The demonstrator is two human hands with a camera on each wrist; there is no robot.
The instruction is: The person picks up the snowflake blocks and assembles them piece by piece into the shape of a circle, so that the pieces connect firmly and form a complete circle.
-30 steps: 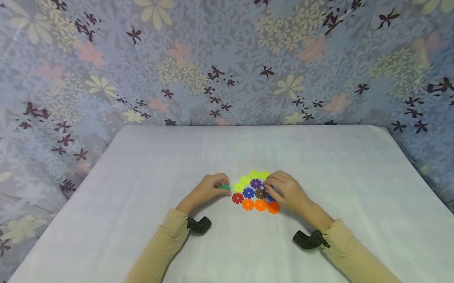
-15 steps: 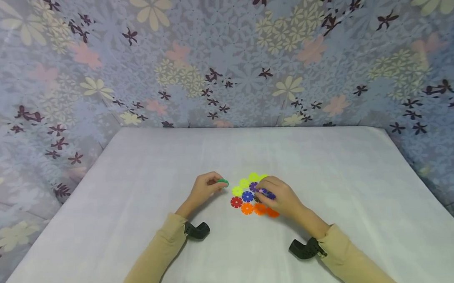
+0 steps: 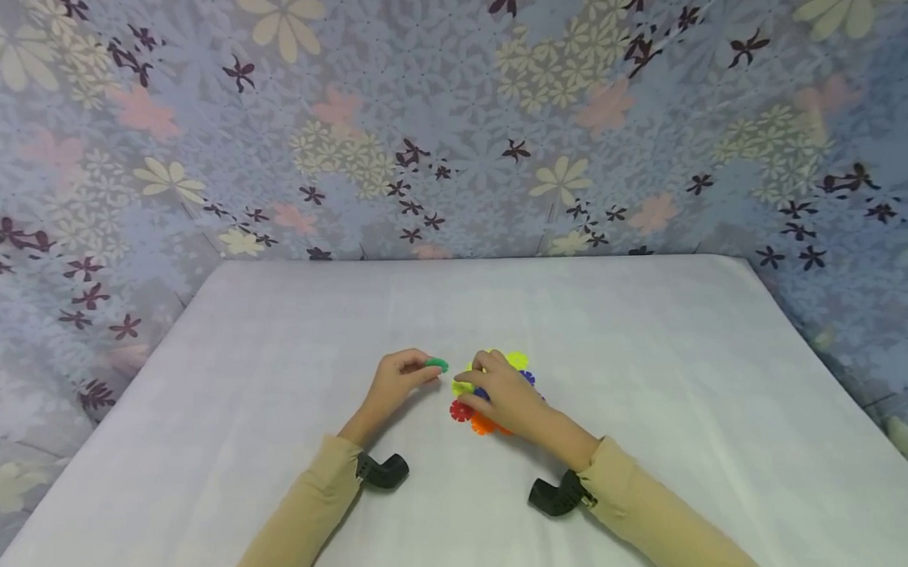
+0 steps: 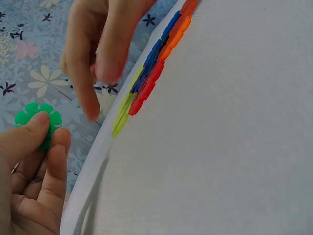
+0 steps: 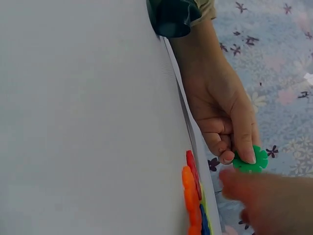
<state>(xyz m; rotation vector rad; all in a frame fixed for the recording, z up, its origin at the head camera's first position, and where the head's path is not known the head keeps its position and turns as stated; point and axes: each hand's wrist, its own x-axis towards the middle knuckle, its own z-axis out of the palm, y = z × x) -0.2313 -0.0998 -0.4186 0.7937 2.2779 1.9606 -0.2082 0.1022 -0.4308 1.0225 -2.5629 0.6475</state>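
Observation:
My left hand pinches a green notched plastic disc between thumb and fingers, raised a little left of a group of similar discs. In the left wrist view that green disc faces the camera, its rim slotted. My right hand is over the group, thumb and fingers apart and pointing at the green disc, with nothing seen between them. Partly hidden beneath it are yellow-green discs, a red disc, orange discs and blue ones. In the left wrist view the red disc and its neighbours form one flat sheet.
A white cloth covers the table. Behind it hangs a floral backdrop. Black curved wrist mounts stick out from both sleeves near the cloth.
My right hand has left the right side of the disc group and moved left across it, towards the green disc. My left hand has lifted slightly, keeping its pinch. The head view has shifted a little.

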